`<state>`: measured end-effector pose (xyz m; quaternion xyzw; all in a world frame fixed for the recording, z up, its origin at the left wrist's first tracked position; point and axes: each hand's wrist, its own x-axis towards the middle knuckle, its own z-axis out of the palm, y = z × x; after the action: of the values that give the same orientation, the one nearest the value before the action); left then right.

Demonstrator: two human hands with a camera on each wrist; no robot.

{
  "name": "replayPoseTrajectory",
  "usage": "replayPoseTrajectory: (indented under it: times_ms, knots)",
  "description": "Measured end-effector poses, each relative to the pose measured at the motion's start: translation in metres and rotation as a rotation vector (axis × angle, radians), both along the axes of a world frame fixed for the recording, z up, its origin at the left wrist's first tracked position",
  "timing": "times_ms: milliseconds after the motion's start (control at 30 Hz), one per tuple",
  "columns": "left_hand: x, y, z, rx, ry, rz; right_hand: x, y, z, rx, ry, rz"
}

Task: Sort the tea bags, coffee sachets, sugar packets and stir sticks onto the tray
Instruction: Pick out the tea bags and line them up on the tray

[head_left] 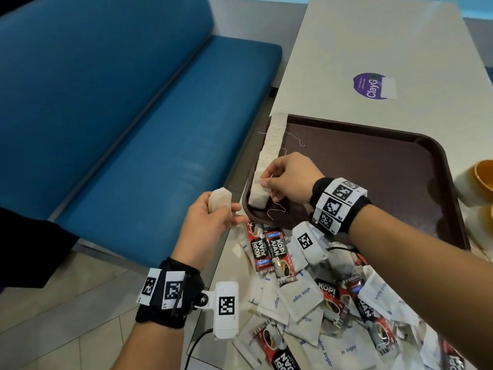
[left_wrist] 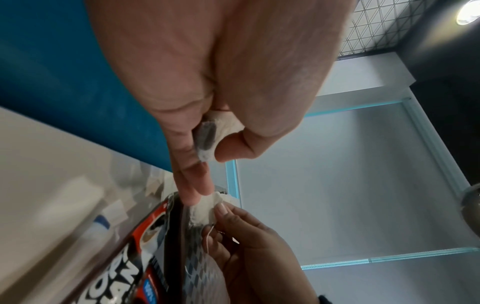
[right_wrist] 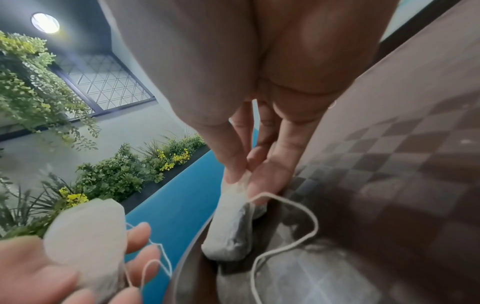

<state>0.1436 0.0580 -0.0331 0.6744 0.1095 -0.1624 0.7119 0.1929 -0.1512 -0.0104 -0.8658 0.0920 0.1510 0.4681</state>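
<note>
A: Where are the tea bags?
B: A row of tea bags (head_left: 270,153) stands on edge along the left rim of the brown tray (head_left: 373,166). The right hand (head_left: 286,176) has its grip pinching the top of the nearest tea bag (head_left: 258,194) — thumb and fingers pressed on it.
A: And the left hand (head_left: 206,228)?
B: Just left of the tray, curled round a loose tea bag (head_left: 219,200), string dangling.
A: The rest?
B: Coffee sachets (head_left: 266,249) and sugar packets (head_left: 298,297) lie heaped on the bench (head_left: 373,49) — just in front of the tray.
</note>
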Motion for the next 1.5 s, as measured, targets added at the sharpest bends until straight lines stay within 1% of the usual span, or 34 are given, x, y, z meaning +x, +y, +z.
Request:
replayPoseTrajectory:
  times_ms: [267, 467, 600, 700, 833, 900, 1033, 1133, 1167, 1233, 1367, 1433, 1500]
  knots:
    - [0.0, -0.002, 0.004, -0.113, 0.007, -0.001, 0.007, -0.001, -0.002, -0.067, -0.017, 0.01]
    - [-0.001, -0.007, 0.009, -0.225, 0.031, -0.03, -0.002, -0.007, 0.005, -0.05, -0.077, -0.027]
    - [-0.002, -0.01, 0.011, -0.246, 0.019, -0.078, -0.018, -0.003, 0.018, 0.104, -0.156, -0.04]
    - [-0.003, -0.012, 0.012, -0.262, 0.006, -0.157, -0.029, 0.001, 0.03, 0.131, -0.201, 0.055]
    - [-0.004, -0.013, 0.013, -0.221, -0.01, -0.223, -0.037, 0.006, 0.039, 0.144, -0.206, 0.177]
    - [-0.004, -0.012, 0.013, -0.195, -0.028, -0.224, -0.04, 0.007, 0.039, 0.146, -0.214, 0.183]
    - [-0.006, -0.01, 0.012, -0.152, -0.075, -0.217, -0.039, 0.004, 0.037, 0.184, -0.212, 0.133]
    - [-0.005, -0.008, 0.011, -0.1, -0.08, -0.253, -0.04, 0.003, 0.038, 0.18, -0.211, 0.187]
    - [-0.005, -0.008, 0.011, -0.093, -0.076, -0.246, -0.04, 0.003, 0.039, 0.194, -0.216, 0.192]
    - [-0.004, -0.007, 0.01, -0.096, -0.069, -0.18, -0.038, 0.002, 0.038, 0.212, -0.244, 0.149]
    - [0.003, -0.002, 0.005, -0.128, -0.047, 0.029, -0.034, -0.001, 0.024, 0.093, -0.287, -0.031]
    - [0.006, 0.002, 0.006, -0.144, -0.056, 0.09, -0.033, -0.002, 0.016, 0.05, -0.24, -0.04]
    - [0.005, 0.004, 0.008, -0.148, -0.074, 0.114, -0.035, -0.002, 0.012, 0.096, -0.151, 0.007]
